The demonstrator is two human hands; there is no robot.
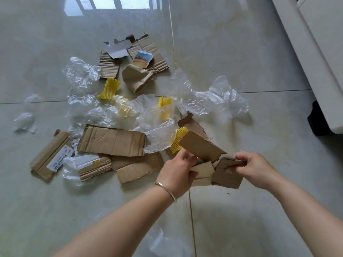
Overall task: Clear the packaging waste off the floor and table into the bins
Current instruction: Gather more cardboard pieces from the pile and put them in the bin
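Packaging waste lay scattered over the tiled floor (241, 52); no bin or table showed. Landmark: the creased cardboard panel (111, 140). Just right of it, both hands worked 1 small bundle of cardboard scraps (220, 168) held above the tiles. Left hand (178, 169) had its fingers curled round the bundle's left end; right hand (254, 168) pinched the right end, probably to stack the pieces for 1 carry. Beyond the panel, clear plastic film (209, 99) and yellow foam netting (108, 88) were tangled together. Left of it lay a labelled carton strip (51, 156). Judgement: early stage, most of the litter not yet gathered.
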